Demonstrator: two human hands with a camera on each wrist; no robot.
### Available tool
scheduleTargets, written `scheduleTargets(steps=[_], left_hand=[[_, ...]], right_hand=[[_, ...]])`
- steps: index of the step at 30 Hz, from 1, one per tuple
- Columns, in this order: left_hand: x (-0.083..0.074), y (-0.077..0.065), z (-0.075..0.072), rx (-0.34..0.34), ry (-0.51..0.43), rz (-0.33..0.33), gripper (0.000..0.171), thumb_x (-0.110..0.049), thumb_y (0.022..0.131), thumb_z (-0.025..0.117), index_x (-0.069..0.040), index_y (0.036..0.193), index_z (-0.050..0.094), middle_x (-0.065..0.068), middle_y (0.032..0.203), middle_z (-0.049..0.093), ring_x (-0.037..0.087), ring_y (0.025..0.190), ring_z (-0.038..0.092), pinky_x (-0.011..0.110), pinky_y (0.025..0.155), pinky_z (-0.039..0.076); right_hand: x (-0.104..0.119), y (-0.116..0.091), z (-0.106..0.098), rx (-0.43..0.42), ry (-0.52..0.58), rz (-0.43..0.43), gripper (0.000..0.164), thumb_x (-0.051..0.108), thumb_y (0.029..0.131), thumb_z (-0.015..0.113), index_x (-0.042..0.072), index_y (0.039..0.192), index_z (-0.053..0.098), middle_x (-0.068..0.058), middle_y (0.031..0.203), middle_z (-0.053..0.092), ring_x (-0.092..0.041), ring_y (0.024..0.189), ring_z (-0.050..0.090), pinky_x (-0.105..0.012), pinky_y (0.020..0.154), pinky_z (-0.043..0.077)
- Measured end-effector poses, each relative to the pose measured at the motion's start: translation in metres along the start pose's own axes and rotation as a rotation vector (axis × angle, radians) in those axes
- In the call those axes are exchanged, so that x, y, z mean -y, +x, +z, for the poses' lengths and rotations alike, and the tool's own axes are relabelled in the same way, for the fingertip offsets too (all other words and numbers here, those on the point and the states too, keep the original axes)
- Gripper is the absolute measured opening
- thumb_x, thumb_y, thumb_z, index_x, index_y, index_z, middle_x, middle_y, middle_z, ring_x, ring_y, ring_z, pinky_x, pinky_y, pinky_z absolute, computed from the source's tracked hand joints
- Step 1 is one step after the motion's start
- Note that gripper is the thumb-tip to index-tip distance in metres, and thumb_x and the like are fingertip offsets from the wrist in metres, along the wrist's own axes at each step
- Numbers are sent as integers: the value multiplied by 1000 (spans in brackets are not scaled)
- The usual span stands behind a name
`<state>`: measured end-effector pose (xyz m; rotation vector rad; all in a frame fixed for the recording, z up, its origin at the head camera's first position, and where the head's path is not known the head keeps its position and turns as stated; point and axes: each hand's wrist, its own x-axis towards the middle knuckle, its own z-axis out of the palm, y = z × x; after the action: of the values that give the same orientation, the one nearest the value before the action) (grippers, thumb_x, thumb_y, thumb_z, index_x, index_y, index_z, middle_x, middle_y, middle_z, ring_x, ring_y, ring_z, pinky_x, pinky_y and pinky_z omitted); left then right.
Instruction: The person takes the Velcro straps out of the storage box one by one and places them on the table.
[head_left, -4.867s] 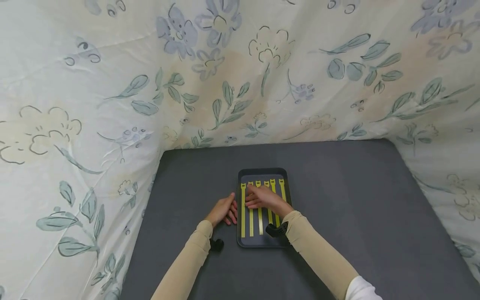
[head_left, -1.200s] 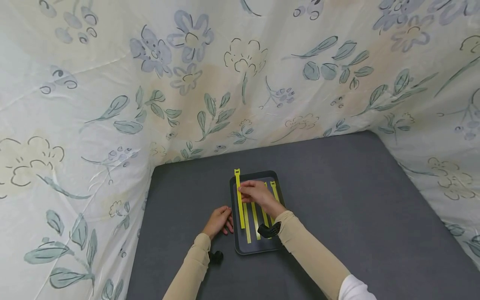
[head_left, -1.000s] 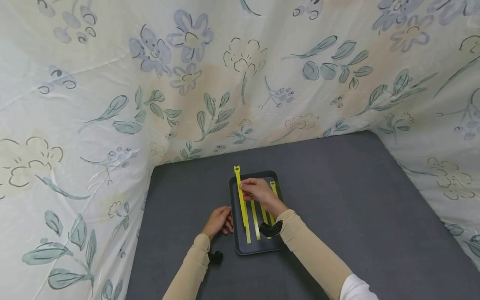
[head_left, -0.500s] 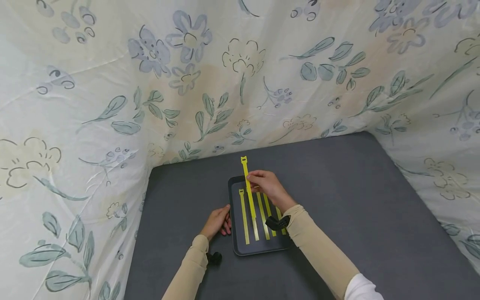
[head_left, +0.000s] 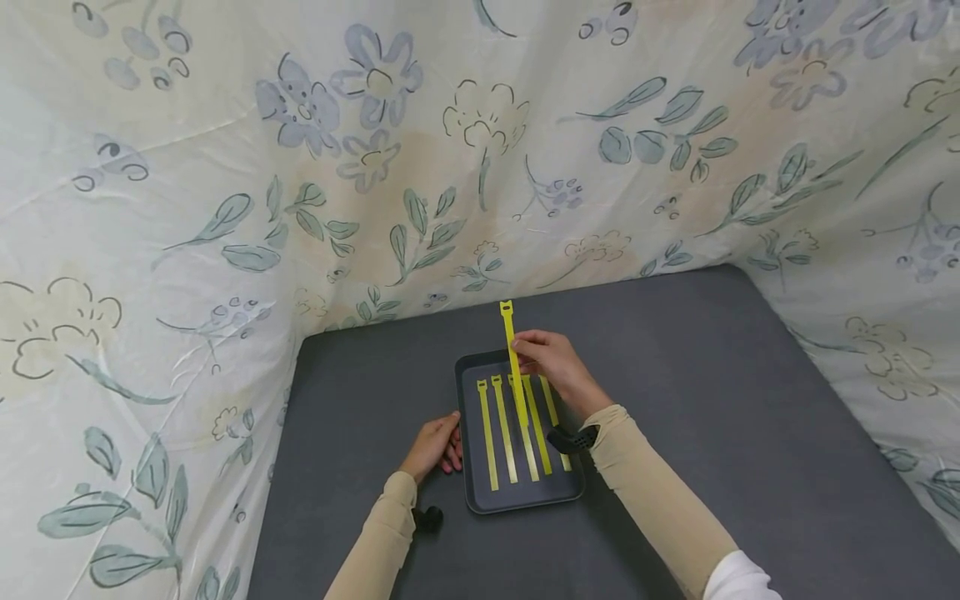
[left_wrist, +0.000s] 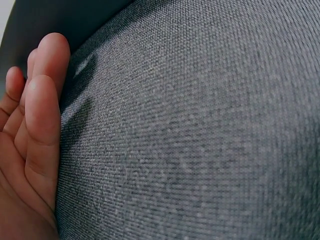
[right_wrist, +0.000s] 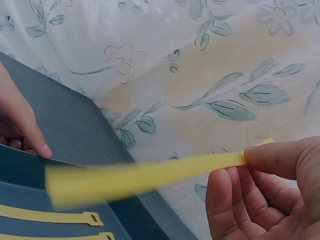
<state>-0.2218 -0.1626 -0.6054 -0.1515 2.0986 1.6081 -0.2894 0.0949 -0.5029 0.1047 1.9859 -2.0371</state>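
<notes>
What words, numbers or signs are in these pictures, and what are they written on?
None that I can read.
Yellow strip in the right hand: no writing seen.
Strips in the tray: no writing seen.
Flowery cloth: only drawn flowers, leaves and berries.
Black wrist gadget: too small to tell.

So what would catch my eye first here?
Probably the bright yellow strap that the right hand pinches above the dark tray. Five matching straps lie side by side inside it. Behind the grey table, a pale flowered cloth fills the background.
</notes>
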Motion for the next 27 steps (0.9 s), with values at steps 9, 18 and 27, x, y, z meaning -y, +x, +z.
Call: scheduleTargets(steps=[9, 18, 27], left_hand=[[5, 3, 2, -27, 8, 14, 54, -55, 98, 42, -5, 84, 55, 6, 63, 62, 19, 47, 63, 31, 41, 49], [6, 3, 2, -24, 16, 19, 50, -51, 100, 40, -6, 82, 55, 5, 63, 63, 18, 47, 63, 31, 41, 50], [6, 3, 2, -25, 4, 21, 56, -56, 98, 41, -4, 83, 55, 5, 63, 62, 18, 46, 62, 30, 40, 48]], right_hand=[[4, -1, -16, -22, 17, 15, 31, 25, 93, 65, 7, 118, 62, -4, 91, 62, -15, 75, 60, -31, 71, 55], [2, -3, -33, -38, 7, 1, 33, 28, 94, 63, 6, 118, 61, -3, 90, 62, -16, 76, 60, -31, 72, 56], [2, -5, -47, -55, 3, 9, 36, 28, 94, 63, 4, 120, 60, -2, 93, 63, -13, 77, 61, -45, 86, 54]])
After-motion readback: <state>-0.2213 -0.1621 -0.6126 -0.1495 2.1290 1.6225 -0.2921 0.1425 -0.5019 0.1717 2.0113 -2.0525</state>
